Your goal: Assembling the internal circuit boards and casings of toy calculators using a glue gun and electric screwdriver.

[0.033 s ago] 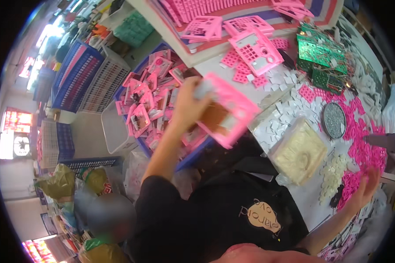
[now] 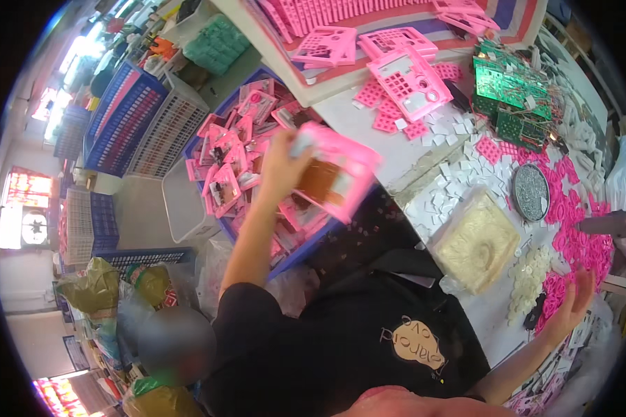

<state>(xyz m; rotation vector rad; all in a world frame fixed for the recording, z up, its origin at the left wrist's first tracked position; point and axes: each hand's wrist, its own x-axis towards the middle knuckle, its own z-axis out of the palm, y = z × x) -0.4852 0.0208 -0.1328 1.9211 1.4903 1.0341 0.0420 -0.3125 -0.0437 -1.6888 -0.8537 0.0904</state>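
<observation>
Pink plastic casing [image 2: 337, 177] gripped in left hand [image 2: 282, 167]; right hand [image 2: 574, 302] empty, spread.

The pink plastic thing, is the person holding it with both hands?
No, only the left hand holds the pink plastic casing; the right hand is open over the table.

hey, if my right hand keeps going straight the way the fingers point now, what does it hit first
Most likely the spread of small pink plastic parts on the white table just beyond the fingertips of your open right hand. Depth is unclear in this view, so the hand may pass above them.
</observation>
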